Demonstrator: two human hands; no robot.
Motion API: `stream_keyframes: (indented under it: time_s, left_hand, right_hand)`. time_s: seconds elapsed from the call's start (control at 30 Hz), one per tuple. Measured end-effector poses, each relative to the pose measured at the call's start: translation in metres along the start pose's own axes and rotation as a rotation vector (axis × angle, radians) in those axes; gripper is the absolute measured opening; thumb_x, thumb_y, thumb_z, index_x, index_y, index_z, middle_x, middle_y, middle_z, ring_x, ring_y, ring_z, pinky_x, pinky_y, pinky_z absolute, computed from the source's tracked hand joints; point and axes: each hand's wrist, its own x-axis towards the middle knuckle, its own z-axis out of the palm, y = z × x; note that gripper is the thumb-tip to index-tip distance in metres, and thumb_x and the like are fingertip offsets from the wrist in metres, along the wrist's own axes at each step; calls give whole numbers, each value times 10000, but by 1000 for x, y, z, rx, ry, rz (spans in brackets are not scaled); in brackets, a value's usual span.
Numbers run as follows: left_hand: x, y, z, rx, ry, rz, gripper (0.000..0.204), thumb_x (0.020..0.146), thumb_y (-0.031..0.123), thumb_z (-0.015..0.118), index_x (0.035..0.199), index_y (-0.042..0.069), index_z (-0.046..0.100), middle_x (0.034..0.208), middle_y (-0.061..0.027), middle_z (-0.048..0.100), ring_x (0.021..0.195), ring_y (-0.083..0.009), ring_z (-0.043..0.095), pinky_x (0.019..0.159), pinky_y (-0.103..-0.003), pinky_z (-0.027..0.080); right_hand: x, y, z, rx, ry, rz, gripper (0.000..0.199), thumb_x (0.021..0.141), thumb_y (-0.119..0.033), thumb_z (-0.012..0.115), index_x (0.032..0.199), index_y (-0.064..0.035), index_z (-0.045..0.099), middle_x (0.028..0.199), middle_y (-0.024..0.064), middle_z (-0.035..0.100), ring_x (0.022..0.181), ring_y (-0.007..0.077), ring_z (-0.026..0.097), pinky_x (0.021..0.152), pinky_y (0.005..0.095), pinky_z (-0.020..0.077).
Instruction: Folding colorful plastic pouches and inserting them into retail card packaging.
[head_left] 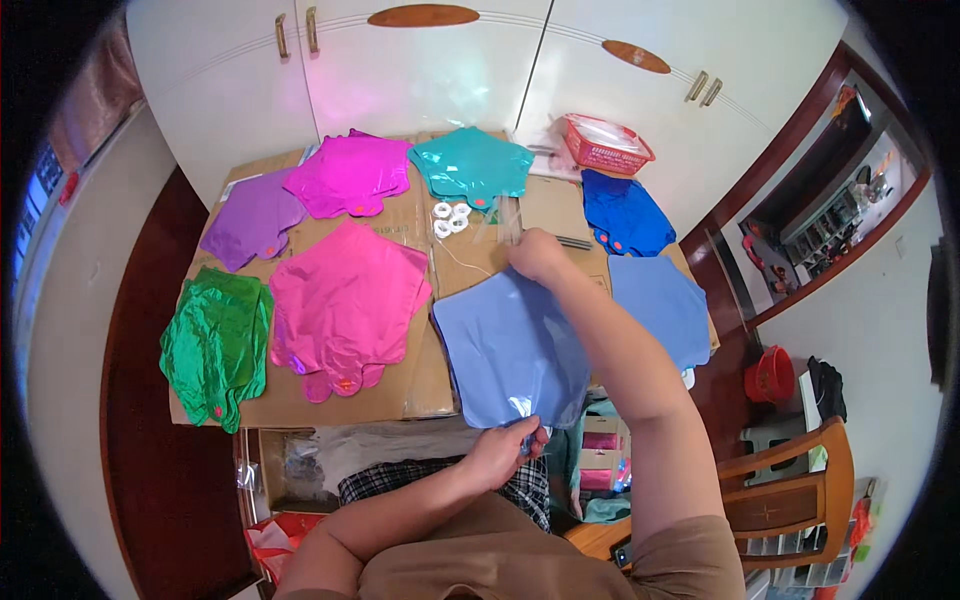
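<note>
- Your left hand [497, 457] is pinching the lower tip of the flat pale-blue foil balloon [510, 345] between thumb and fingers, at its 6 o'clock.
- This balloon is lying mostly over the cardboard [430, 375].
- From its centre, your right hand [537, 254] is bending at 12 o'clock, near the clear plastic strips [508, 218]; I cannot tell if its fingers are gripping them.
- White ribbon rolls [443, 210] are resting at 11 o'clock, pink foil balloons [345, 305] at 9.

Brown short-sleeved top [490, 562], loose right sleeve [690, 555], black-and-white plaid lower garment [385, 482], bare left hand [497, 457], bare right hand [537, 255]
</note>
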Motion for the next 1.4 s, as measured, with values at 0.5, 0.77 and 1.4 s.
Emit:
stream_keyframes:
  time_s: [0.5,0.77,1.4]
  left_hand:
    - [6,-4,-8,-28,-16,2,230,962,220,558,883,8,597,838,-50,569,753,-145,503,704,-275,458]
    - [-2,4,-2,-47,-46,-48,202,928,203,595,964,5,615,913,-85,625,820,-175,582,779,-310,496]
    - [8,5,3,-165,-3,-31,192,969,224,542,903,47,573,804,-28,545,677,-125,477,685,-300,462]
  right_hand:
    - [-5,2,-26,202,-243,-45,257,758,-175,632,931,-6,718,829,90,680,722,195,610,680,318,490]
    - [1,16,-14,151,-235,-194,237,730,-40,585,914,-12,732,775,84,668,682,169,586,645,304,482]
    - [16,13,-17,218,-249,-180,213,682,-31,608,846,-20,743,746,100,681,688,186,615,684,327,502]
